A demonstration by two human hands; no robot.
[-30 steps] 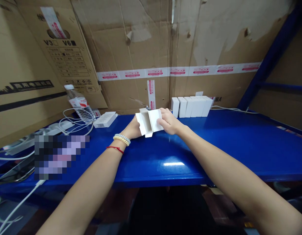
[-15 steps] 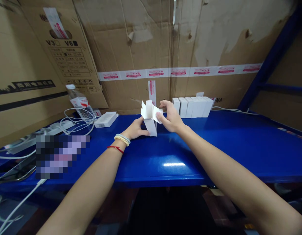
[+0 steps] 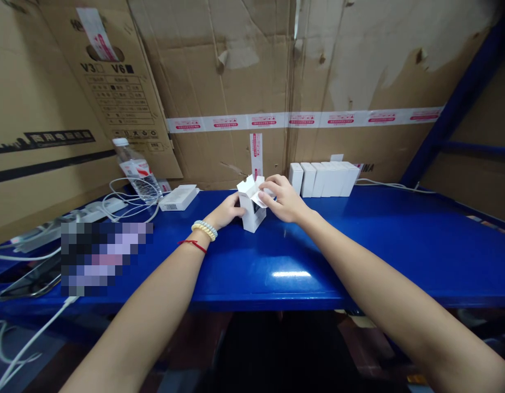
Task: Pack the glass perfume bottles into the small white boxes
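Holds an open white box (image 3: 249,219) near the middle of the blue bench (image 3: 338,245), roughly upright, with the flaps (image 3: 245,186) spread at the upper end. Just below these, a dark patch on the right side, too small to make out. Grips the left side of the box with the left hand (image 3: 227,212), thumb in front and fingers bent round behind. Touches a flap at the upper right with the right hand (image 3: 285,201), fingers curled; impossible to tell whether pinched tight or merely resting there. Wears pale coiled bands (image 3: 204,230) and a red string (image 3: 192,244) at the left wrist. Beyond the right hand, at the back of the bench, a row of white boxes (image 3: 332,181), upright and side by side, in front of brown cardboard (image 3: 219,90) with printed tape (image 3: 244,121) across. Past the left hand, a flat white box (image 3: 179,197) lying down, near looped white cables (image 3: 127,202) and a tilted plastic bottle (image 3: 136,168) with a white cap. Farther left, a phone (image 3: 27,281) close to the front edge, partly covered by a pixelated patch (image 3: 108,254). At the far right, a slanting blue beam (image 3: 449,98).
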